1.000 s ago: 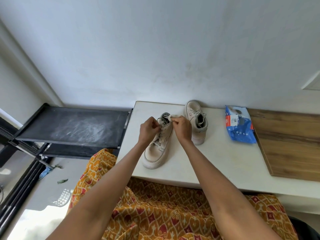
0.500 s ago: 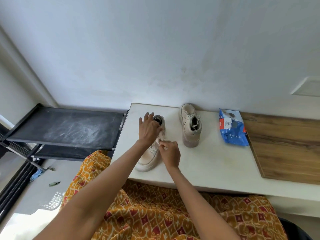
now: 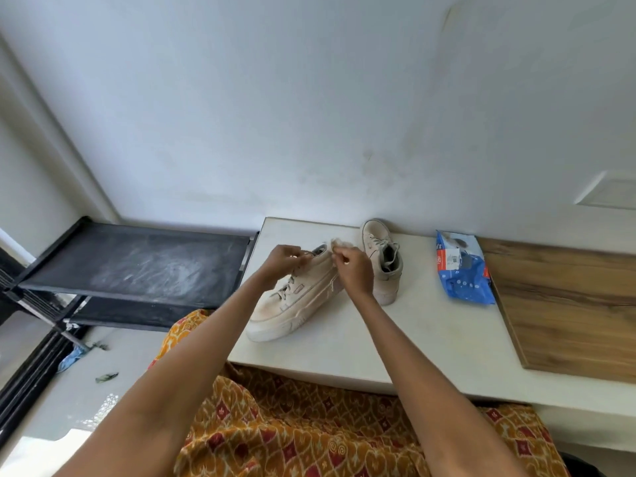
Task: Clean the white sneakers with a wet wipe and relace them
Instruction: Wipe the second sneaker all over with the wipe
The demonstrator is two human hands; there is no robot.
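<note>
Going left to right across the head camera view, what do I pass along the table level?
Black rack → near sneaker, tilted → far sneaker → blue wipes pack → wooden board. Both hands overlap the near sneaker, so they are left out.

the blue wipes pack (image 3: 463,270) carries a white label, its print too small to read.

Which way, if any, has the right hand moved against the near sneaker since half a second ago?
Yes. The right hand, pinching the wipe, has moved from the middle of the near sneaker toward its heel collar, farther from the person.
</note>
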